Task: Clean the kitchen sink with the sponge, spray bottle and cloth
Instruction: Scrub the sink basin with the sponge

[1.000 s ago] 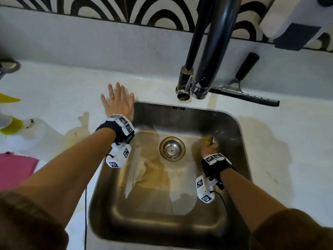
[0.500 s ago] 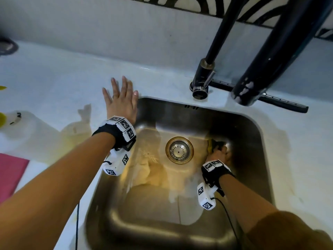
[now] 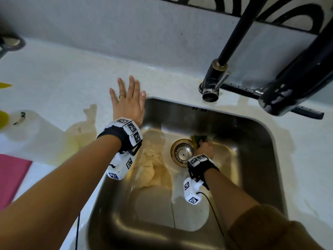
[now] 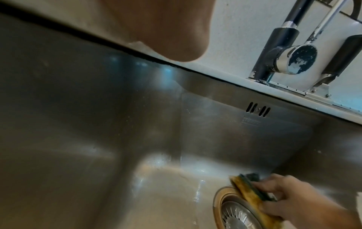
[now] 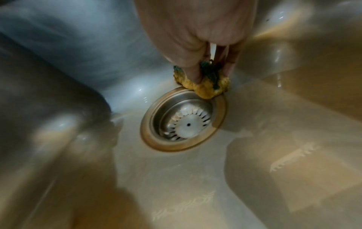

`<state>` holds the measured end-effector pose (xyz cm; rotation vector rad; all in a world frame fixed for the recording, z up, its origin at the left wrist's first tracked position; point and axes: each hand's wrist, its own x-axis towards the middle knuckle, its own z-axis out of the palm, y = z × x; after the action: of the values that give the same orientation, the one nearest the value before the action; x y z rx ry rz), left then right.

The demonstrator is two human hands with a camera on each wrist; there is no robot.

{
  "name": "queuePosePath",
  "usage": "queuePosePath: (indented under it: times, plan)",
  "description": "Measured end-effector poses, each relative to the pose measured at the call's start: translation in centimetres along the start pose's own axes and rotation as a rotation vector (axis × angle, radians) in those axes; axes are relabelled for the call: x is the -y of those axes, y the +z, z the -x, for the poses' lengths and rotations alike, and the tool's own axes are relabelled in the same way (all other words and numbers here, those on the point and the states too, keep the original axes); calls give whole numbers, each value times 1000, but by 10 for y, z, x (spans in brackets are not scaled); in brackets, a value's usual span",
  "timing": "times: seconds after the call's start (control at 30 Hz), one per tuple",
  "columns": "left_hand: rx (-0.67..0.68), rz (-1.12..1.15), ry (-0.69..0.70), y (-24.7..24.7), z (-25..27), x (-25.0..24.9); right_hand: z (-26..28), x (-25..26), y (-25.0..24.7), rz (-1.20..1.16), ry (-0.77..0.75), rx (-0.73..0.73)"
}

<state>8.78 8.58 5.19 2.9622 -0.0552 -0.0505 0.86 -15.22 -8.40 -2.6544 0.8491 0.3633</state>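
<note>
My right hand [image 3: 203, 147] grips a yellow and green sponge [image 3: 197, 138] down in the steel sink [image 3: 252, 141], pressing it on the basin floor at the far right edge of the drain strainer [image 3: 182, 154]. The wrist views show the sponge [image 5: 203, 83] squeezed between thumb and fingers, and the sponge [image 4: 252, 193] overlapping the drain's brass rim [image 4: 217, 199]. My left hand [image 3: 128, 101] lies flat with fingers spread on the white counter [image 3: 63, 78] at the sink's far left corner. The white spray bottle [image 3: 19, 127] lies at the left, a pink cloth [image 3: 10, 175] below it.
The black tap [image 3: 232, 44] rises behind the sink and its spout head [image 3: 288, 91] hangs over the far right corner. A squeegee [image 3: 304, 112] lies on the counter behind it. Yellowish wet patches [image 3: 84, 130] stain the counter left of the sink.
My right hand has slid the sponge left across the basin floor, from the right side up to the drain rim. The left hand stays flat on the counter. The head camera has moved closer.
</note>
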Motion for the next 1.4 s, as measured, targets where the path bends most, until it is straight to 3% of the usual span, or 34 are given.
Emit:
queuePosePath:
  times: [0.1,0.2,0.37,0.63,0.8,1.0,1.13,1.4]
  plan:
    - [0,-5,0,1,0,0,10,26,10,-91,-113,48]
    - [5,-2,1,1,1,1,17,36,16,-286,-102,52]
    - [9,-3,-1,-2,1,0,10,9,3,-504,-74,-90]
    - [12,-2,-9,0,1,0,-7,-49,-26,-255,181,-158]
    - [19,-10,-11,0,1,-1,-7,-41,-24,-76,154,-23]
    - [16,-15,-9,1,-1,-1,-12,-33,-20,-28,152,23]
    - [22,-24,-13,1,-3,0,-11,-13,-3,-88,124,11]
    - [15,-35,-13,1,-3,0,30,63,36,-362,-102,109]
